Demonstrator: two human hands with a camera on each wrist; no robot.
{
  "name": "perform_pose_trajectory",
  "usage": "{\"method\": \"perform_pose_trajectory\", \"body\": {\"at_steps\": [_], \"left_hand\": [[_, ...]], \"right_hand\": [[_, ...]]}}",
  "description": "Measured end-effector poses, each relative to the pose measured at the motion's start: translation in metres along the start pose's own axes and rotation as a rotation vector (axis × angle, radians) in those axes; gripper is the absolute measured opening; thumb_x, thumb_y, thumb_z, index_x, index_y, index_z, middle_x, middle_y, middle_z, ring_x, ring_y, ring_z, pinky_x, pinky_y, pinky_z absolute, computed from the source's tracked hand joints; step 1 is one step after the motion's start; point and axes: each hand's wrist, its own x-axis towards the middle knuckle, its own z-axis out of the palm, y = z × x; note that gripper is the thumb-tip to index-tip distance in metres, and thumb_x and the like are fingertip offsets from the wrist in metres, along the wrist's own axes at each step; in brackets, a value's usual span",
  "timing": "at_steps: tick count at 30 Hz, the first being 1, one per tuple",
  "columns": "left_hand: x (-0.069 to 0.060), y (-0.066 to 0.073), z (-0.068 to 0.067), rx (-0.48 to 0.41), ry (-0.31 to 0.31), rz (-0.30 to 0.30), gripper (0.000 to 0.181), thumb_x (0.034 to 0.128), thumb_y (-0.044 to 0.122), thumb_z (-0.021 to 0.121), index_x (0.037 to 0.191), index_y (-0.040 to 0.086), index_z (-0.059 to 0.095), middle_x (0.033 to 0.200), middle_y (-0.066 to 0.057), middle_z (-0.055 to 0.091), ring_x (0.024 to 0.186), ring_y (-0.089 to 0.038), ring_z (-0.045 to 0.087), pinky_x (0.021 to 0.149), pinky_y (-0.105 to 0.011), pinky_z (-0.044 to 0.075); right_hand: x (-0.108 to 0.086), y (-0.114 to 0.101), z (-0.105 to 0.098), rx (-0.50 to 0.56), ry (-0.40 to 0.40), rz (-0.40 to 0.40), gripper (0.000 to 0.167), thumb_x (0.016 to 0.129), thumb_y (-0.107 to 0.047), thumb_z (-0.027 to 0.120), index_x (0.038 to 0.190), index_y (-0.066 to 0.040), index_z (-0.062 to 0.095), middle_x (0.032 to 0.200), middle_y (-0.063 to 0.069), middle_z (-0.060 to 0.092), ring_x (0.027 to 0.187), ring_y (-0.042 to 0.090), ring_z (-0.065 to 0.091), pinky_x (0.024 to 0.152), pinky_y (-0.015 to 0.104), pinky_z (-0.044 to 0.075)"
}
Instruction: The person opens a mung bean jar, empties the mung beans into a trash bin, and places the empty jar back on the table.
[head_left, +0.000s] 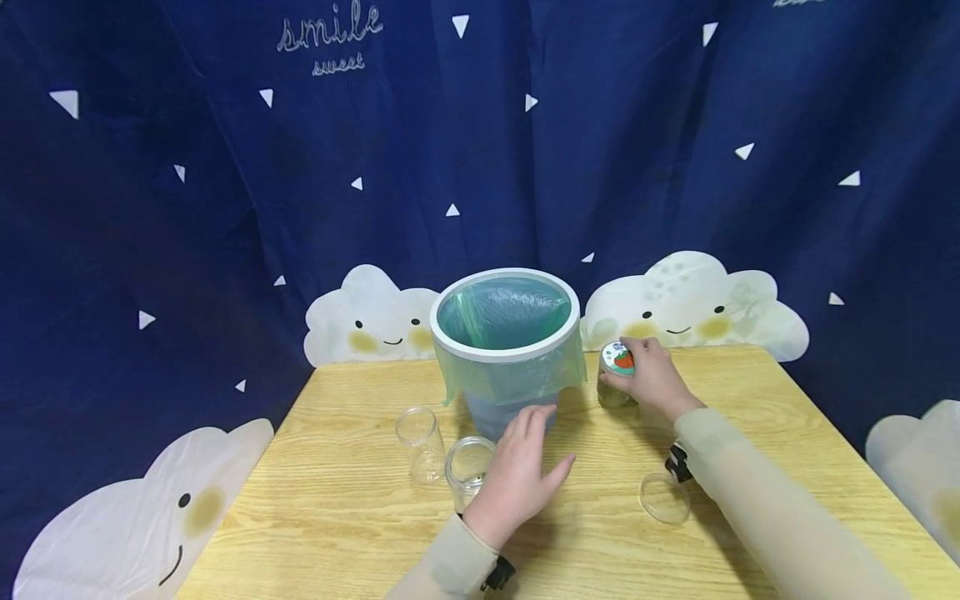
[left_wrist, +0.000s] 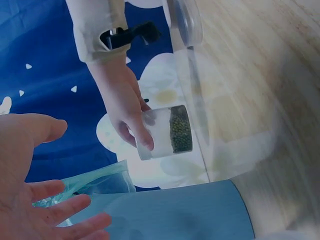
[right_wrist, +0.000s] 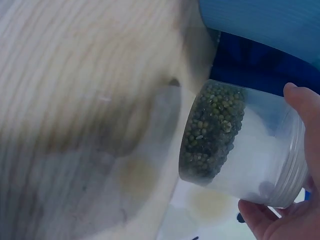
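At the right of the bin, my right hand (head_left: 654,379) grips a clear jar (head_left: 615,395) round its top. Small green beans (right_wrist: 212,127) fill the lower part of that jar, and a strawberry picture (head_left: 622,360) shows on its top. I cannot tell whether the jar touches the table. My left hand (head_left: 517,475) hovers in front of the bin with fingers extended and thumb apart, holding nothing. Beside it stands an open clear jar (head_left: 467,467), partly hidden by the hand. Farther left is a taller clear container (head_left: 422,446).
A bin with a white rim (head_left: 507,354) and a green bag liner (head_left: 480,379) stands at the back middle of the wooden table (head_left: 337,517). A clear round lid (head_left: 664,498) lies near my right wrist. A dark blue curtain (head_left: 420,133) hangs behind.
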Motion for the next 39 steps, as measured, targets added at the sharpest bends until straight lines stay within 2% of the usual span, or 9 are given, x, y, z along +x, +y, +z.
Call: {"method": "perform_pose_trajectory", "body": {"at_steps": [11,22,27,39], "left_hand": [[-0.001,0.002,-0.010,-0.005,0.021,0.004,0.071,0.0928,0.034,0.077,0.148,0.004,0.044,0.141,-0.012,0.055,0.129,-0.027,0.057,0.109,-0.041,0.050],[-0.002,-0.001,-0.020,-0.023,0.060,0.009,0.072,0.0915,0.032,0.078,0.147,0.002,0.045,0.141,-0.013,0.056,0.130,-0.029,0.058,0.109,-0.043,0.049],[-0.001,-0.003,-0.022,-0.026,0.058,0.004,0.071,0.0918,0.031,0.078,0.147,0.003,0.045,0.140,-0.013,0.057,0.127,-0.029,0.060,0.108,-0.043,0.051],[0.002,-0.012,-0.027,-0.109,0.034,-0.051,0.067,0.0941,0.032,0.075,0.148,0.006,0.045,0.142,-0.011,0.057,0.132,-0.026,0.058,0.112,-0.040,0.048]], "right_hand": [[-0.005,-0.004,-0.016,0.009,0.057,-0.003,0.087,0.084,-0.043,0.084,0.147,0.004,0.046,0.133,0.036,0.046,0.118,0.053,0.046,0.092,0.063,0.047],[-0.018,-0.017,-0.029,0.023,0.108,-0.009,0.086,0.083,-0.047,0.084,0.145,0.001,0.050,0.133,0.035,0.046,0.119,0.053,0.046,0.091,0.063,0.044],[-0.023,-0.023,-0.034,0.027,0.125,-0.023,0.087,0.080,-0.050,0.085,0.144,-0.001,0.052,0.133,0.032,0.047,0.119,0.052,0.045,0.090,0.062,0.044],[-0.045,-0.050,-0.050,0.042,0.130,-0.064,0.089,0.079,-0.053,0.086,0.145,-0.003,0.054,0.132,0.028,0.049,0.116,0.047,0.047,0.088,0.060,0.045]]}}
